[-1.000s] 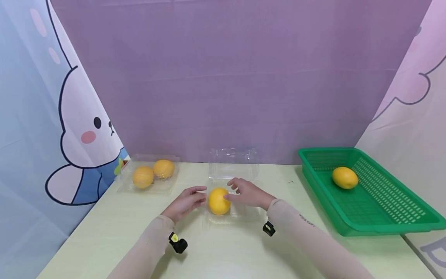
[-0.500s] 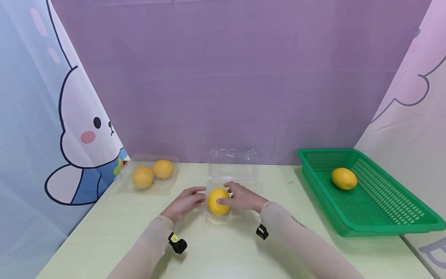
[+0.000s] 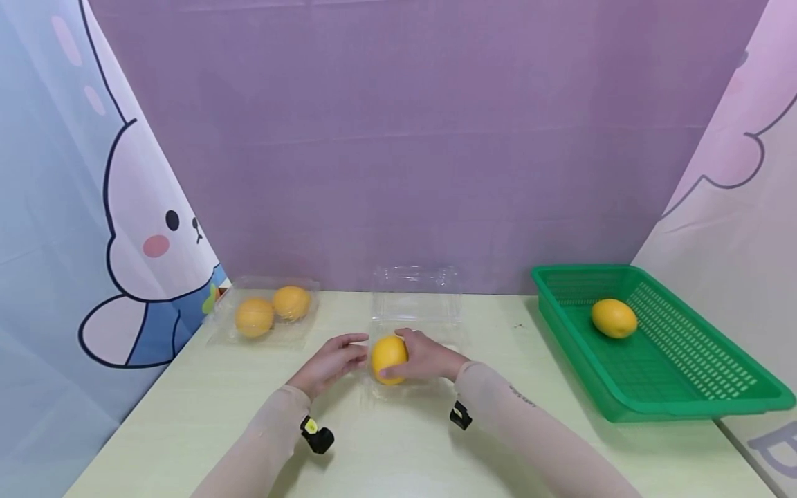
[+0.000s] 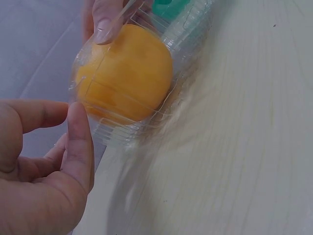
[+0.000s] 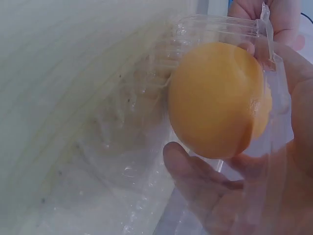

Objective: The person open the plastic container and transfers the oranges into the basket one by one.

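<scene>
I am grasping the yellow fruit (image 3: 385,351) inside the 12 o'clock clear box (image 3: 416,308), the 10 o'clock second box (image 3: 288,334) holding two fruits (image 3: 254,318) and the 2 o'clock green basket (image 3: 703,409) one lemon (image 3: 614,319), my right hand (image 3: 426,356) curling farther round than one second earlier, my left hand (image 3: 332,361) pinching the clear box.

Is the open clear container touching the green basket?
Apart. The head view shows a strip of tabletop between the open clear container and the green basket.
</scene>
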Demonstrator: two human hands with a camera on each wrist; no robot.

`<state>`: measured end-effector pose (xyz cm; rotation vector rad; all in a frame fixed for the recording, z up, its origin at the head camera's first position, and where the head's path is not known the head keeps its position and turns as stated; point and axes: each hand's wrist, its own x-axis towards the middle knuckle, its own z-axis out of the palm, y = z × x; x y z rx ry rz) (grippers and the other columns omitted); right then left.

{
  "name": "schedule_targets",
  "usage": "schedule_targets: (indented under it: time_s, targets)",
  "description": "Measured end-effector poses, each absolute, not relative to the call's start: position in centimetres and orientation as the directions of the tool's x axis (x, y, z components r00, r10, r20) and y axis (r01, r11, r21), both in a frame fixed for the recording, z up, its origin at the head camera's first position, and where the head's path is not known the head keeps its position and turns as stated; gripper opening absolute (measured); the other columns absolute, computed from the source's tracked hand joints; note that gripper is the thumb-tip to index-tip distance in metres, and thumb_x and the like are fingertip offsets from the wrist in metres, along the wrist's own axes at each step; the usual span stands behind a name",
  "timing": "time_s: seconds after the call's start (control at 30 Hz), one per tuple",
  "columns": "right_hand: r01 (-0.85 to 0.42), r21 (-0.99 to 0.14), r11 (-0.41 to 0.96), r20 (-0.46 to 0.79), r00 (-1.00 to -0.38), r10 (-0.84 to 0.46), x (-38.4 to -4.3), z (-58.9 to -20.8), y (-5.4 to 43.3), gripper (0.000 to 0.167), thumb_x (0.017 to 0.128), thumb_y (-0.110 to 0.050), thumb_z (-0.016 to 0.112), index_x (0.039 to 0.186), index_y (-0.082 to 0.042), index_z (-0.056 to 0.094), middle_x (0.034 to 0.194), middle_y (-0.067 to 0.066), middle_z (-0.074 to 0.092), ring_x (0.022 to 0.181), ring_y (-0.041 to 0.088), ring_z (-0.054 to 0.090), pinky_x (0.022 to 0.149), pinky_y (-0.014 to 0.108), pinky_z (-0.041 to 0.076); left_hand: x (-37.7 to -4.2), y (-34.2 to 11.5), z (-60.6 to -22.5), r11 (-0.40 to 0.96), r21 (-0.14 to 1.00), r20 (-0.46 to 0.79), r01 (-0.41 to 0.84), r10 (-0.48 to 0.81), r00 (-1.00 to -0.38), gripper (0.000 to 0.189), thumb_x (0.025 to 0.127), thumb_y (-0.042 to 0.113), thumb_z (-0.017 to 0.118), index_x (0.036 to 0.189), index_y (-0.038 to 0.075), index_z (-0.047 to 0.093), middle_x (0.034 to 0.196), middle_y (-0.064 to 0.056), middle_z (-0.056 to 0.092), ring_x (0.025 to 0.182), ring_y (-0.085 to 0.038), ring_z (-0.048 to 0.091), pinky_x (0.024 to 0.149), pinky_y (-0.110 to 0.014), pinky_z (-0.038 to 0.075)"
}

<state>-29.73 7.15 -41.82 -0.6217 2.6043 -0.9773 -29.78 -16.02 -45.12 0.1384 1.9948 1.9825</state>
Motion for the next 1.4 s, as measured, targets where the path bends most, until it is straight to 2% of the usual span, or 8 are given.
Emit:
schedule_targets:
  time_s: [0.2, 1.03, 1.4]
  targets:
    - [-0.280, -0.676, 0.681, -0.122, -0.870, -0.479, -29.8, -42.0, 6.8, 0.102, 0.079, -0.053, 0.080, 0.154, -0.003, 0.032, 0.129, 0.013, 0.051, 0.100, 0.021, 0.054, 0.092, 0.042, 0.048, -29.7, -16.0, -45.1, 0.033, 0.987, -0.158, -0.155, 0.295, -0.942, 0.049, 0.103, 0.008, 0.053, 0.148, -0.007, 0.039, 0.119, -0.015, 0.056, 0.099, -0.018, 0.058, 0.096, -0.033, 0.051]
    - [-0.248, -0.720, 0.649, -0.126, -0.872, -0.473, -30.1, -42.5, 6.1, 0.099, 0.077, -0.049, 0.082, 0.148, 0.000, 0.035, 0.120, 0.008, 0.056, 0.097, 0.020, 0.056, 0.087, 0.040, 0.051, -29.4, -16.0, -45.1, 0.024, 0.987, -0.157, -0.157, 0.291, -0.944, 0.049, 0.103, 0.008, 0.055, 0.147, -0.007, 0.040, 0.119, -0.015, 0.056, 0.098, -0.017, 0.059, 0.089, -0.026, 0.053]
    - [-0.254, -0.709, 0.658, -0.122, -0.875, -0.469, -30.2, -42.5, 6.4, 0.097, 0.078, -0.048, 0.082, 0.148, 0.000, 0.035, 0.117, 0.007, 0.056, 0.095, 0.020, 0.056, 0.086, 0.039, 0.050, -29.6, -16.0, -45.0, 0.035, 0.987, -0.161, -0.158, 0.286, -0.945, 0.049, 0.103, 0.009, 0.055, 0.147, -0.007, 0.039, 0.123, -0.019, 0.054, 0.102, -0.019, 0.058, 0.098, -0.034, 0.050]
